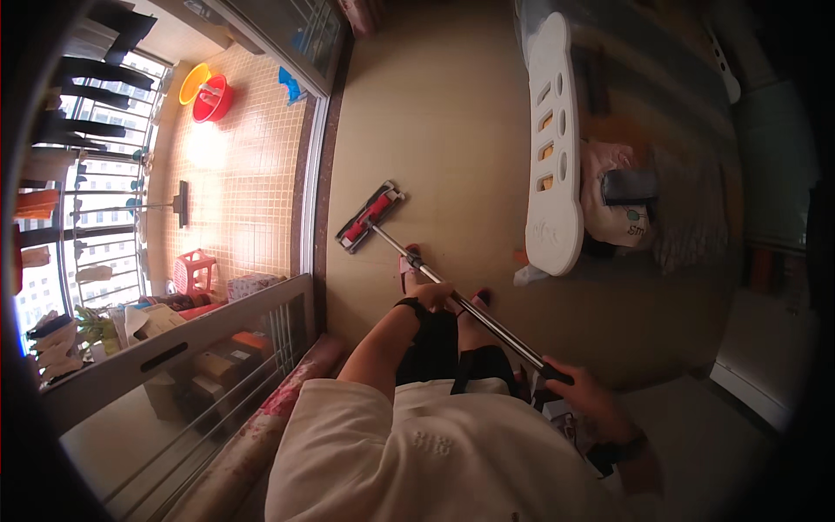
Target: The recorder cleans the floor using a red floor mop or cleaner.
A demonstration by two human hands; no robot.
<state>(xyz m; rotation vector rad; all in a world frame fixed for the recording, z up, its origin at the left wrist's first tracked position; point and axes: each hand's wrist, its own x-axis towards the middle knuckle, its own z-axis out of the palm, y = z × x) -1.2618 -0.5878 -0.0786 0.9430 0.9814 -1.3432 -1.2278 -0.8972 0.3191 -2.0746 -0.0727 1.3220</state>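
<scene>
A flat mop with a red and grey head (370, 217) rests on the tan floor, its head slanted near the door track. The mop's metal pole (496, 324) runs from the head down to the lower right, across the front of my body. My left hand (432, 297) is closed round the middle of the pole, with a dark band on that wrist. At the pole's upper end, my right hand (576, 390) is wrapped near the black grip (557, 374); part of its fingers is in shadow. My feet in sandals stand just behind the mop head.
Left of the door track (315, 174) lies a tiled balcony with a red basin (212, 99), a yellow basin (195, 84), a pink stool (195, 271) and another long-handled tool (181, 204). A white slotted panel (555, 226) stands at the right beside a pale bag (613, 217).
</scene>
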